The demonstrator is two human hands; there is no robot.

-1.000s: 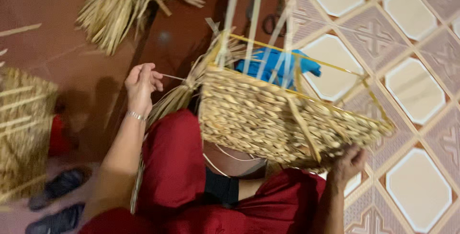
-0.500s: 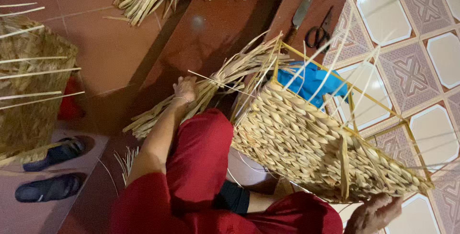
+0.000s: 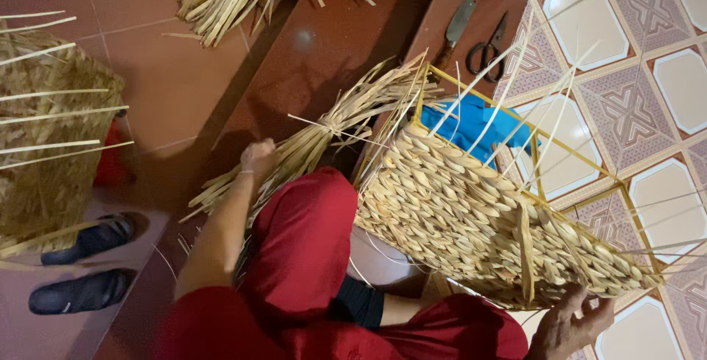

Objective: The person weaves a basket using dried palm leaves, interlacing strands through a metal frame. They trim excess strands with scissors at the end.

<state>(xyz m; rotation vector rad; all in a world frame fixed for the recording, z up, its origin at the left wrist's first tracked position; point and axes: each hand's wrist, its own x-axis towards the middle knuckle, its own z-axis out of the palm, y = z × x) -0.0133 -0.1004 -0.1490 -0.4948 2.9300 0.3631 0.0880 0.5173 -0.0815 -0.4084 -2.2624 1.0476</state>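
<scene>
A seated person in red steadies a half-woven basket (image 3: 486,220) on its yellow wire frame, the right hand (image 3: 567,323) gripping its lower edge. The left hand (image 3: 258,159) clenches around a straw bundle (image 3: 324,135) lying beside the basket on the brown step (image 3: 324,43). Scissors (image 3: 487,49) and a knife (image 3: 456,28) rest nearby.

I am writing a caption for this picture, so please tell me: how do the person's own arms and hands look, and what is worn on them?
Both arms are bare, with no sleeves showing on the forearms, and no gloves. The left hand has a thin, pale bangle round the wrist. The right hand shows no ring or band that I can make out. The clothing close to the arms is red.
</scene>
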